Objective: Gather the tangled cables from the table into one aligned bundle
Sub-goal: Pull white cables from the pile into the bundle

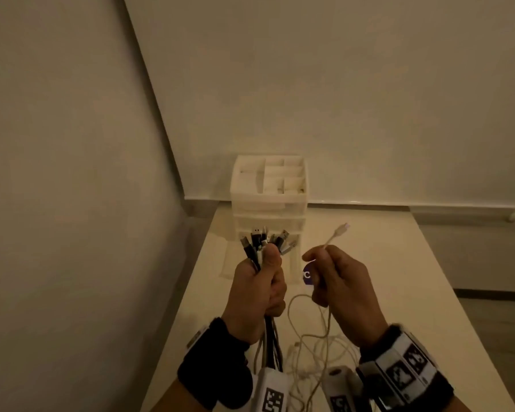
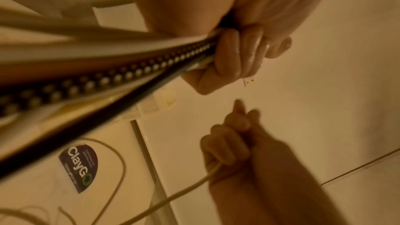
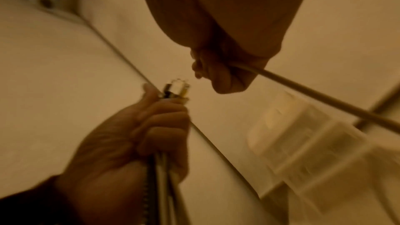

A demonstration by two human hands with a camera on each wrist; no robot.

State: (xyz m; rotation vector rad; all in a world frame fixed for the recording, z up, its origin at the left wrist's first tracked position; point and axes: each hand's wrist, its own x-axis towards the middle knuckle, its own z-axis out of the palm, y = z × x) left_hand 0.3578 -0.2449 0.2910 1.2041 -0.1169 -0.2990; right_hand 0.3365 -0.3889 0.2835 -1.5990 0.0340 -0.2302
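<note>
My left hand [image 1: 260, 288] grips a bundle of several black and white cables [image 1: 265, 242] upright, their plugs fanning out above the fist. The cords hang down below the fist toward the table; the left wrist view shows a braided black cable [image 2: 129, 73] among them, held by my left hand [image 2: 233, 57]. To the right, my right hand [image 1: 333, 281] pinches a single white cable [image 1: 335, 234] near its plug, which points up and away. The rest of that cable trails in loose loops [image 1: 312, 346] on the table between my wrists. In the right wrist view my right hand [image 3: 218, 67] holds the white cable [image 3: 314, 95].
A white compartmented drawer organizer [image 1: 268, 191] stands at the table's far end against the wall. A purple sticker [image 1: 307, 275] lies on the white table [image 1: 369, 263]. Walls close in on the left and behind; the floor drops away to the right.
</note>
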